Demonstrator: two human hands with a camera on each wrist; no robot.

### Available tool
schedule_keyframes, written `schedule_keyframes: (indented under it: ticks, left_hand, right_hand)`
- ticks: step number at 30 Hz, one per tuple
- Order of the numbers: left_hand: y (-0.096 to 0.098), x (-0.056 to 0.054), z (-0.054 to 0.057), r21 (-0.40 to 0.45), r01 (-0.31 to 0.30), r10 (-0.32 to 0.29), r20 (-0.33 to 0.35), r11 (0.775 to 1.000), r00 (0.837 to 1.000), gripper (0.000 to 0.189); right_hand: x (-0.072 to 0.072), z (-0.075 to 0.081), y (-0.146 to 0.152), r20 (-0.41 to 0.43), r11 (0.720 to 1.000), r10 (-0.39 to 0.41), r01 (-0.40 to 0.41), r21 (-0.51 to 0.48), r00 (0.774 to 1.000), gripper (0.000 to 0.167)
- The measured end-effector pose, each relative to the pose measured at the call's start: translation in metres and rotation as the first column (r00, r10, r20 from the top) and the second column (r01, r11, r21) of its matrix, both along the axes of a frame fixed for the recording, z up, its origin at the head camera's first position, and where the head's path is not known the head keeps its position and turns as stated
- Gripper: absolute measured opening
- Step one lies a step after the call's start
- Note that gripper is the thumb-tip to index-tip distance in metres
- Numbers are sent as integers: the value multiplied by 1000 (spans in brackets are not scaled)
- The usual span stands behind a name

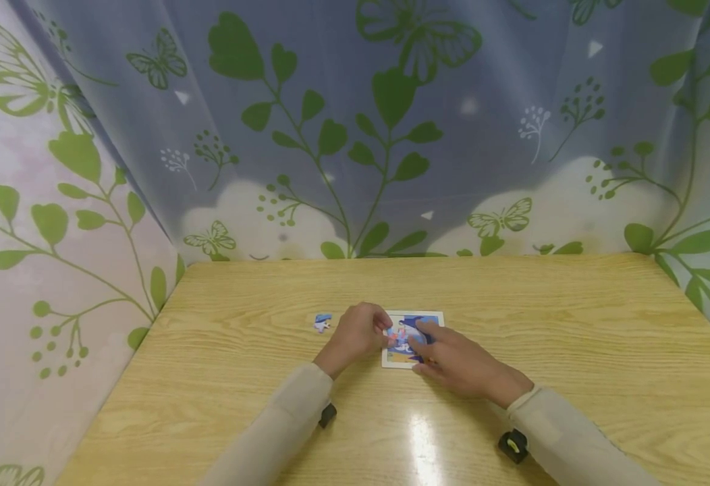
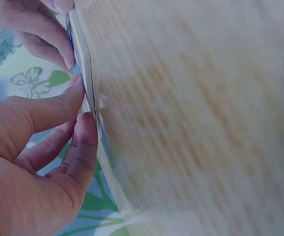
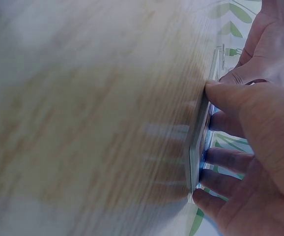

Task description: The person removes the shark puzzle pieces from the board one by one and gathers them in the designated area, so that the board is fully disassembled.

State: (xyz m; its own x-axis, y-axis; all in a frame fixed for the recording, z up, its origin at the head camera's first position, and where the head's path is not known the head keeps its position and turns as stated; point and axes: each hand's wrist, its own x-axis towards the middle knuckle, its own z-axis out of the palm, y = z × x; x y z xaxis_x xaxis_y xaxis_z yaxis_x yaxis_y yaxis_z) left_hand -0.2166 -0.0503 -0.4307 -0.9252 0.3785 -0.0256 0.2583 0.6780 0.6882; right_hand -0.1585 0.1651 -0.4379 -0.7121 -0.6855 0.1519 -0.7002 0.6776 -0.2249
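Note:
A small jigsaw puzzle (image 1: 413, 321) in a white-bordered tray (image 1: 397, 365) lies flat on the table, its picture blue, white and orange. At its left side my left hand (image 1: 358, 331) has its fingers curled, thumb and fingertips pinching a puzzle piece at the picture's left edge; the fingers hide most of that piece. My right hand (image 1: 461, 361) rests on the right part of the puzzle with fingers extended over the picture. In the right wrist view, the right thumb (image 3: 230, 96) touches the tray's near edge. A loose puzzle piece (image 1: 322, 323), blue and white, lies left of the left hand.
The wood-grain table (image 1: 239, 297) extends around the puzzle on all sides. A patterned curtain (image 1: 331, 169) with leaves and butterflies hangs along the back edge, and similar fabric (image 1: 57, 270) covers the left side.

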Motion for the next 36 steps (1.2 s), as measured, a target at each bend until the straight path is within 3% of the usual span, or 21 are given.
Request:
schedule_keyframes:
  ticks: [5,11,22,26,36]
  left_hand:
    - [0,1,0,20,-10,10,14,1000,1000,22]
    - [0,1,-3,116,-46,38,68,992,997,12]
    - [0,3,-4,247,-171,125,192,954,973,9]
    - [-9,2,-3,266,-196,148,189,944,971,8]
    - [-48,6,-2,228,-229,191,178,946,965,8]
  right_hand:
    - [1,1,0,6,1000,-4,4,2,1000,44]
    - [1,2,0,15,1000,-13,13,11,1000,45]
    - [1,2,0,22,1000,-22,22,6,1000,45]
    - [2,2,0,42,1000,-25,26,-7,999,45]
    - [2,0,0,59,1000,-29,29,-10,998,47]
